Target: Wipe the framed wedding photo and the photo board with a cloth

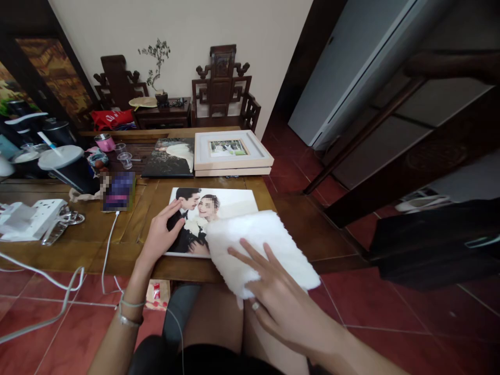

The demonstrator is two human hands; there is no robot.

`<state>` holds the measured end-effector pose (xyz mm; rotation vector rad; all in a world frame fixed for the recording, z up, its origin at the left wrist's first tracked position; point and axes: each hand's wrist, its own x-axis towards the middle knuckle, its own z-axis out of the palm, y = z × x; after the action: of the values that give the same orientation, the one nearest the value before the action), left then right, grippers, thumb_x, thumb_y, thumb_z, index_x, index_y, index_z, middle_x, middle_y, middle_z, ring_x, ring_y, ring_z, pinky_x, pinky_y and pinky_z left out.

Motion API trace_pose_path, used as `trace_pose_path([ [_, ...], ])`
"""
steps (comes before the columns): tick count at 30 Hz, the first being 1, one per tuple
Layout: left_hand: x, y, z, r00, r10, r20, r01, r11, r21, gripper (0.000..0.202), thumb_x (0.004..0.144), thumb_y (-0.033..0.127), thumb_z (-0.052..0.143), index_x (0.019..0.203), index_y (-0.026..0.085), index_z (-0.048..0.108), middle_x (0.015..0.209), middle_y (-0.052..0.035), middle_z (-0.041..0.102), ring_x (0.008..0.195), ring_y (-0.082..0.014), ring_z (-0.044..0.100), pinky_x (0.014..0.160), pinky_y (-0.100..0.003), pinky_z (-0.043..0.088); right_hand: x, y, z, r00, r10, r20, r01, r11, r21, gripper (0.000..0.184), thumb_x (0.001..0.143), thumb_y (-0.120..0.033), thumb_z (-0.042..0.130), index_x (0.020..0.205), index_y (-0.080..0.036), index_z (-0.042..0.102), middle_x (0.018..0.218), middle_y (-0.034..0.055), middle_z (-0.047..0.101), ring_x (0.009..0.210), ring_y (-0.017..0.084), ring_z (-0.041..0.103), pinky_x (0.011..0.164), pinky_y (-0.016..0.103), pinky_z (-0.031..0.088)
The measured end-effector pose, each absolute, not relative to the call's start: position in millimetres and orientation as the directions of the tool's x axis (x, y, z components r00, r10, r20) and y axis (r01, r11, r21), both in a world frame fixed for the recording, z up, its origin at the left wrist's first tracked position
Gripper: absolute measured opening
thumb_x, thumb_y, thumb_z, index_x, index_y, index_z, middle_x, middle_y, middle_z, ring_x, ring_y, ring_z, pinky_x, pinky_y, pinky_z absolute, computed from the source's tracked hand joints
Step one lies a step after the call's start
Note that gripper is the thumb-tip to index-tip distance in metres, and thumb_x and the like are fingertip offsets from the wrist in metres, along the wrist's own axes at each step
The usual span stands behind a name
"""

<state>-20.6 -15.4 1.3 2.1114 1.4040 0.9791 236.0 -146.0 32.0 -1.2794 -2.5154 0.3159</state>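
Observation:
A large photo print of a couple lies flat on the near edge of a low wooden table. My left hand rests flat on the print's left side, fingers stretched out. My right hand presses a fluffy white cloth onto the print's right part, fingers spread and flat on the cloth. The cloth hangs past the table's front edge over my knees.
Farther back on the table lie a dark photo print and a white framed picture. A phone with a cable, a white power strip, cups and pots fill the left. Carved wooden chairs stand at the wall. Red tile floor lies to the right.

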Motion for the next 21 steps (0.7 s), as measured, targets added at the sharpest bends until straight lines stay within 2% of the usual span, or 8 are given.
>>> trace_pose_path([
  [4,-23,-15,-2,0.268,0.913,0.308,0.612,-0.409,0.677,0.044,0.09,0.032,0.052,0.131,0.019,0.056,0.144,-0.0076,0.049,0.136,-0.0212,0.041,0.116,-0.041,0.029,239,-101,39,-0.507,0.845,0.169,0.781,0.534,-0.323,0.027,0.072,0.0,0.042,0.07,-0.018,0.062,0.137,0.0133,0.053,0.14,0.031,0.03,0.109,0.062,0.027],
  [7,-24,-15,-3,0.287,0.908,0.306,0.611,-0.42,0.671,0.043,0.091,0.032,0.05,0.132,0.02,0.055,0.147,-0.0072,0.046,0.138,-0.0207,0.038,0.116,-0.042,0.027,245,-49,39,-0.464,0.876,0.133,0.824,0.481,-0.299,0.022,0.077,-0.004,0.043,0.074,-0.017,0.059,0.117,0.0184,0.064,0.136,0.033,0.035,0.105,0.059,0.031],
  [9,-23,-17,-1,0.29,0.908,0.303,0.608,-0.419,0.674,0.043,0.092,0.031,0.049,0.133,0.021,0.054,0.146,-0.0068,0.046,0.138,-0.0208,0.038,0.116,-0.043,0.027,249,-18,40,-0.439,0.894,0.094,0.846,0.446,-0.292,0.019,0.079,-0.006,0.043,0.076,-0.018,0.058,0.103,0.0171,0.067,0.132,0.033,0.041,0.102,0.055,0.034],
  [13,-22,-19,2,0.273,0.915,0.298,0.608,-0.404,0.684,0.042,0.091,0.033,0.05,0.131,0.021,0.056,0.145,-0.0069,0.048,0.137,-0.0215,0.04,0.116,-0.044,0.028,255,22,46,-0.407,0.911,0.064,0.861,0.406,-0.307,0.017,0.083,-0.012,0.043,0.076,-0.018,0.057,0.09,0.0137,0.067,0.104,0.03,0.06,0.086,0.04,0.044],
  [16,-22,-19,2,0.256,0.92,0.298,0.614,-0.392,0.685,0.043,0.09,0.034,0.052,0.13,0.019,0.057,0.144,-0.0083,0.049,0.136,-0.0222,0.041,0.115,-0.044,0.029,256,26,46,-0.394,0.917,0.067,0.865,0.394,-0.311,0.018,0.084,-0.014,0.042,0.079,-0.018,0.058,0.092,0.0139,0.067,0.103,0.03,0.06,0.085,0.038,0.044],
  [19,-22,-18,1,0.259,0.92,0.294,0.613,-0.392,0.686,0.043,0.09,0.034,0.052,0.13,0.018,0.057,0.144,-0.0085,0.049,0.137,-0.0221,0.04,0.116,-0.044,0.029,254,9,36,-0.402,0.913,0.072,0.863,0.404,-0.303,0.018,0.08,-0.01,0.045,0.082,-0.017,0.061,0.103,0.0158,0.067,0.122,0.033,0.05,0.097,0.048,0.038],
  [21,-22,-19,1,0.261,0.919,0.296,0.613,-0.394,0.684,0.043,0.09,0.034,0.051,0.13,0.018,0.057,0.144,-0.0088,0.049,0.137,-0.022,0.04,0.115,-0.044,0.029,253,-14,27,-0.417,0.904,0.096,0.857,0.426,-0.29,0.018,0.077,-0.008,0.047,0.082,-0.016,0.062,0.119,0.0178,0.063,0.132,0.035,0.039,0.103,0.058,0.031],
])
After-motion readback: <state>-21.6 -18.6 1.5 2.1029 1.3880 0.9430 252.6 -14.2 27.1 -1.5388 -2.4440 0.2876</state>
